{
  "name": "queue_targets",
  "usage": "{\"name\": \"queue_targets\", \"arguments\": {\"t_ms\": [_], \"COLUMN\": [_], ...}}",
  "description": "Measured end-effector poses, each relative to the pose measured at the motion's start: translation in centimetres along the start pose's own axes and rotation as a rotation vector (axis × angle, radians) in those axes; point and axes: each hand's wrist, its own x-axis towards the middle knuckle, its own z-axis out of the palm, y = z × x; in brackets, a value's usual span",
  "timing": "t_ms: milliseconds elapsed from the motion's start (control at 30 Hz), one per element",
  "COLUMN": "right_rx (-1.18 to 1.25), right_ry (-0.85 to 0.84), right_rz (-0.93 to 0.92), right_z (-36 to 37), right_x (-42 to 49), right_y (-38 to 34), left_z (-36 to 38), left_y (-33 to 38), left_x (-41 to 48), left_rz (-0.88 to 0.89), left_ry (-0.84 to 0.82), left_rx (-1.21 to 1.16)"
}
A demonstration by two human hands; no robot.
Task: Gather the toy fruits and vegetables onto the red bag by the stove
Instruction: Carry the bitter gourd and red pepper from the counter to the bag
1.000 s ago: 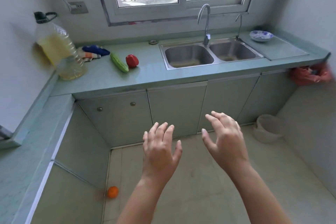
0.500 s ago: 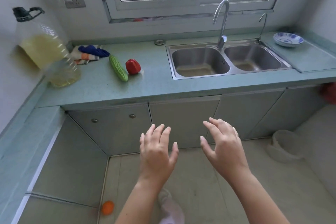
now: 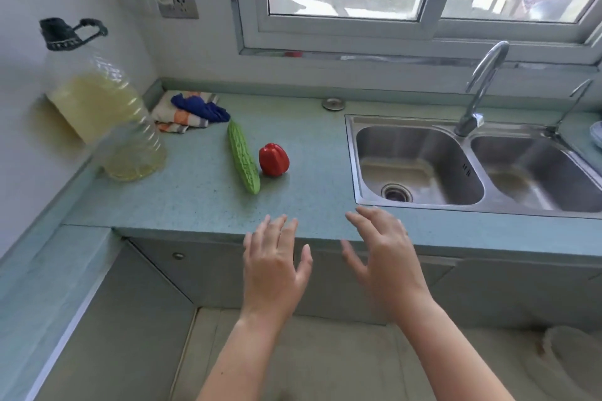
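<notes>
A green bumpy toy gourd [image 3: 243, 161] lies on the pale green counter [image 3: 202, 202], with a red toy pepper [image 3: 274, 159] right beside it on the right. My left hand [image 3: 275, 265] hovers at the counter's front edge, fingers spread and empty, below the two toys. My right hand [image 3: 386, 257] hangs beside it, also spread and holding nothing, near the sink's front left corner. Neither hand touches a toy. The red bag and the stove are out of view.
A large oil bottle [image 3: 97, 107] stands at the counter's left end, with folded cloths [image 3: 189, 111] behind the gourd. A double steel sink [image 3: 420, 166] with a tap [image 3: 479, 91] fills the right side. Cabinet doors [image 3: 169, 270] sit below the counter.
The view has closed in on the counter, so the gourd and pepper look larger and nearer. Both hands have risen to the counter's front edge. The orange toy on the floor has left the view.
</notes>
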Motion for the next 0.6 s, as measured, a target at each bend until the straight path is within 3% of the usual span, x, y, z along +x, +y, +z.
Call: {"name": "queue_targets", "arguments": {"t_ms": [600], "right_rx": [0.126], "right_ry": [-0.215], "right_rz": [-0.124], "right_z": [11.0], "right_x": [14.3], "right_y": [1.8], "left_z": [4.5], "left_y": [-7.2], "left_x": [10.5], "left_rz": [-0.239], "left_ry": [-0.084], "left_rx": [0.076]}}
